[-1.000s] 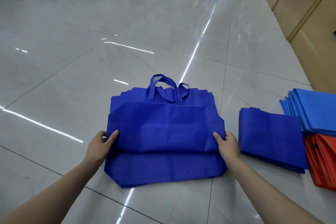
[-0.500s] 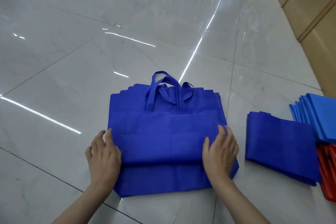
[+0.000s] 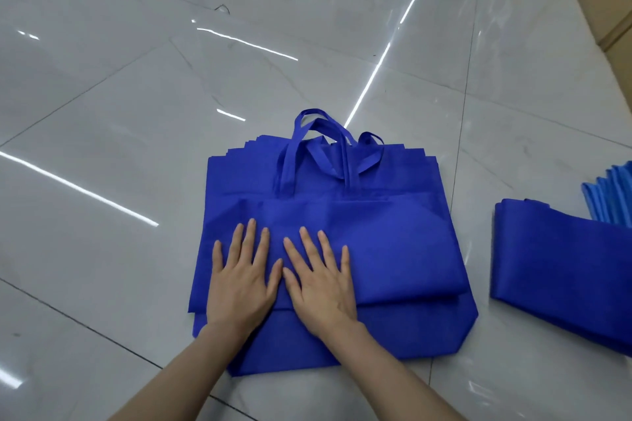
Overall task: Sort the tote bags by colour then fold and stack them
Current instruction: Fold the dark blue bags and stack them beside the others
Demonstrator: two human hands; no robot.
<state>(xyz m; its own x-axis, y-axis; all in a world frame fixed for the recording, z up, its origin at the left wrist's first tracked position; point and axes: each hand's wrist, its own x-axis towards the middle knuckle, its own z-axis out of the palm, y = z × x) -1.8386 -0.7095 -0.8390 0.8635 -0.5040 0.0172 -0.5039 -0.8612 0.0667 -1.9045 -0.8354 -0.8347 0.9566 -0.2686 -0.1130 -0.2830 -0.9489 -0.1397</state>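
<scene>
Head view: left hand [image 3: 239, 280] and right hand [image 3: 321, 287], earlier at opposite edges, now lie side by side. Fingers spread, they press the folded royal-blue tote bag [image 3: 393, 249] atop the bag pile [image 3: 239, 181].

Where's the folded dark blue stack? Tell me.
Head view, right edge: the folded dark blue stack lies on the floor, apart from the bag pile to its left, with the light blue bags behind it.

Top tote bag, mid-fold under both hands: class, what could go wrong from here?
The left hand and right hand press only the left of the folded flap; its right side might spring open.
The loose handles stick out and may bunch the next fold.
The fanned pile beneath could slide on the glossy floor.
</scene>
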